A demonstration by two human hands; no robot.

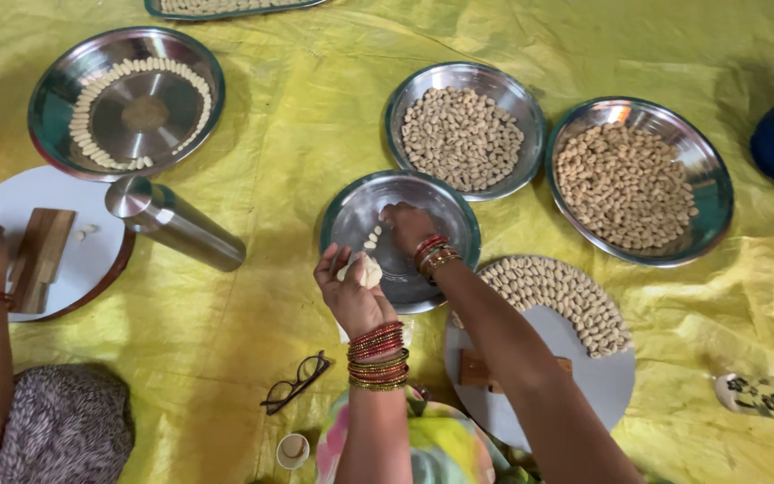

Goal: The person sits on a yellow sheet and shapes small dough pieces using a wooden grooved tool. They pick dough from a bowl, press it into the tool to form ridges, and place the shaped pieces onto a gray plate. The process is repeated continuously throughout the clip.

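left hand (354, 291) closed around a pale dough lump (369, 272); right hand (407, 224) fingers pinched, placing small dough pieces (372, 238) in near steel plate (441, 211).

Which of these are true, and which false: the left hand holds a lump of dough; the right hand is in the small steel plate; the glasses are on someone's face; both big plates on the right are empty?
1. The left hand holds a pale lump of dough. True.
2. The right hand reaches into the small steel plate. True.
3. The glasses are worn. False: they lie on the yellow sheet.
4. Both big plates on the right are empty. False: both are heaped with small pale pieces.
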